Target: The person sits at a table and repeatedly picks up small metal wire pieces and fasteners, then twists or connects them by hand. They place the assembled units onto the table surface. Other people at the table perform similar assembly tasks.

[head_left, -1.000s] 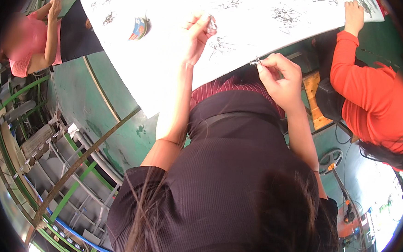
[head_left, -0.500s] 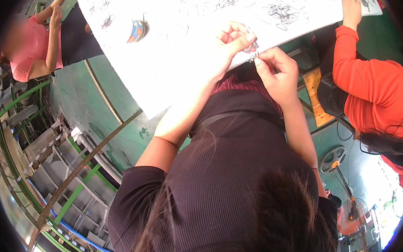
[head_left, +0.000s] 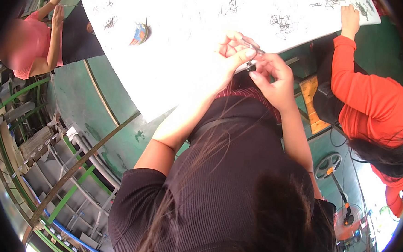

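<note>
Head view: saw the left hand (head_left: 235, 49) gripping a long grey piece (head_left: 254, 44) between thumb and bent fingers, and the right hand (head_left: 275, 82) pinching a small metal piece (head_left: 250, 64) at its fingertips. Found both hands together at the near edge of the white worktop (head_left: 167, 77), presumably for close sight and steady forearms. Judged the fingertip hold a matter of fine control, fitting for pieces so slight. Could not tell the two pieces linked or merely near, because of the crowding fingers. Noted the long grey piece as narrow, dull and slanting down toward the right hand; the small metal piece as silvery beside something dark, too tiny for finer detail. Saw loose dark pieces (head_left: 281, 23) scattered in a heap ahead, likely for easy reach, and a blue-and-red object (head_left: 139, 33) with a curved side off to the left, perhaps to leave room. Noticed a co-worker's hand (head_left: 350, 22) on the worktop at far right.
</note>
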A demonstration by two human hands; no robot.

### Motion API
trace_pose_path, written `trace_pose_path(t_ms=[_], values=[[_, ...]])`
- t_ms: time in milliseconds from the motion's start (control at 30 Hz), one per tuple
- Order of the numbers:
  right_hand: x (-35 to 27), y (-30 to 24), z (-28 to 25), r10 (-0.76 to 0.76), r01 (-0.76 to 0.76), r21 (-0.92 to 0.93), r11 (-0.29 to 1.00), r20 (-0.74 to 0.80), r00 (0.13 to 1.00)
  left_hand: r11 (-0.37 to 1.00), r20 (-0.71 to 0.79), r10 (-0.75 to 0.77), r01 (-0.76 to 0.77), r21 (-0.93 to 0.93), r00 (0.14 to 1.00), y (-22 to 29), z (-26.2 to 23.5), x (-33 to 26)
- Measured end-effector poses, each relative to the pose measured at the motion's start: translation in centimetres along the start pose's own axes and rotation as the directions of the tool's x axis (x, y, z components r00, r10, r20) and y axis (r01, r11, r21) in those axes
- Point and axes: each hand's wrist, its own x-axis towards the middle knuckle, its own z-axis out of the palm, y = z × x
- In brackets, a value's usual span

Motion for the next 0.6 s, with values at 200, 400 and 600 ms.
trace_pose_path(t_ms=[200,400,600], values=[[9.5,6.2,-4.8,-0.11,0.041,-0.281,0.959,-0.235,0.966,0.997,0.042,0.052,-0.054,0.054,0.998,0.6,-0.2,-0.7],[19.2,8.9,-3.5,0.121,-0.175,-0.668,0.723,-0.128,0.984,0.991,0.165,0.083,-0.099,0.087,0.983,0.7,0.7,-1.9],[22.1,8.4,2.0,0.295,-0.07,-0.91,0.409,0.059,0.954,0.993,0.067,0.109,-0.112,0.047,0.992,0.1,-0.2,-2.0]])
